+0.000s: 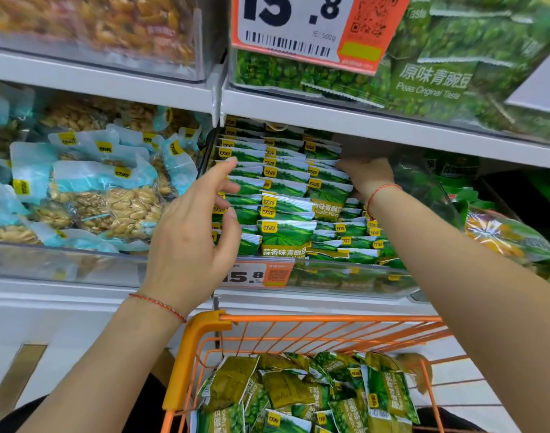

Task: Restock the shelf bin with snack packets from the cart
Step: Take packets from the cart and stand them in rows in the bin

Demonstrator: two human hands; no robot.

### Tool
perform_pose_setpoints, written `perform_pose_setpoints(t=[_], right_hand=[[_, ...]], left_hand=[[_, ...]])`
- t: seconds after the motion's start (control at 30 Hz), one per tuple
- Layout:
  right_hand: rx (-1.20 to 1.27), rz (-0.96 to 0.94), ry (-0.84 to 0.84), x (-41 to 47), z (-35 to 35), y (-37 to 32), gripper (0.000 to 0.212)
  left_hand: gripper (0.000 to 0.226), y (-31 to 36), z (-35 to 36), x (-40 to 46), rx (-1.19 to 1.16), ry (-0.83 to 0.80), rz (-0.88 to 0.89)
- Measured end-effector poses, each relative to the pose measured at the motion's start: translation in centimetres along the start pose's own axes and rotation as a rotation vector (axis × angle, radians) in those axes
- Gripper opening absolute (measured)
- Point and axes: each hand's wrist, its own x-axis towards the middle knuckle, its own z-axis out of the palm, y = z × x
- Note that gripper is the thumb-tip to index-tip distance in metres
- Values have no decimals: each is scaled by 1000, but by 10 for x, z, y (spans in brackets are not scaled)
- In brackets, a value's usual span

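Nearest the camera, at the bottom of the view, an orange wire cart (205, 326) holds a loose heap of green snack packets (298, 398), some face up, some showing their olive backs. Two bare forearms reach up over it, each with a thin red string bracelet (158, 304) at the wrist.

Above the cart, the left hand (189, 232) hovers at the left edge of the shelf bin (345, 281). Its grip is spread: the fingers are relaxed and slightly apart, with their tips just at the stacked packets, and they clasp nothing. Farther in, the right hand (366, 176) lies at the back right of the bin under the upper shelf. Its fingers press against the rows of packets; whether they pinch any single one I cannot tell, since the fingertips are hidden among the packets.

The bin itself is clear plastic with an orange price tag (255, 275) on its front, and it is packed with neat overlapping rows of green garlic pea packets (286, 232).

Left of it, a neighbouring bin holds pale blue peanut bags (111, 195). On the shelf above sit more green pea packs (433, 79) and a large price card (302, 26).
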Motion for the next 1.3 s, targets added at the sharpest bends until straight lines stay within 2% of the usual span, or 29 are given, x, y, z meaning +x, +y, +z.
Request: perform_pose_setpoints(t=[0.1,0.2,0.5,0.57,0.7,0.77,0.83,0.9,0.97,1.0,1.07,1.13,1.2,1.27,1.3], right_hand=[[-77,-58,70,4,3,0,37],[-11,-45,101,8,6,3,29],[148,41,11,20,-3,17,17],[126,-10,27,7,-15,23,16],[43,-227,182,-51,-39,28,14],[126,-324,237,-82,-49,34,16],[270,-322,152,-113,-59,35,20],[308,-235,-142,-141,-70,35,20],[166,-156,-444,-161,-76,47,19],[33,-155,-508,-168,-76,57,20],[-271,-173,-488,-179,-77,83,25],[-608,-136,-467,-190,-81,106,31],[-880,-66,-534,-202,-82,122,29],[-946,8,-526,-207,-79,135,12],[-934,27,-453,-208,-75,141,19]], left_hand=[[52,0,-1,1,6,-11,-9],[52,1,0,1,11,-24,-9],[48,3,2,3,71,-89,-52],[40,13,-4,-1,71,-134,-59],[29,49,-17,-24,-76,-275,-76],[29,68,-20,-35,-143,-393,-85],[24,84,-21,-44,-167,-528,-93],[23,98,-20,-47,-108,-712,-88],[28,108,-10,-49,96,-992,-68],[30,110,-1,-51,214,-1142,-71],[36,112,19,-56,411,-1373,-67],[47,109,40,-66,560,-1494,-9],[63,107,56,-78,628,-1572,10],[74,103,69,-92,662,-1616,-16],[74,99,73,-98,668,-1610,-18]])
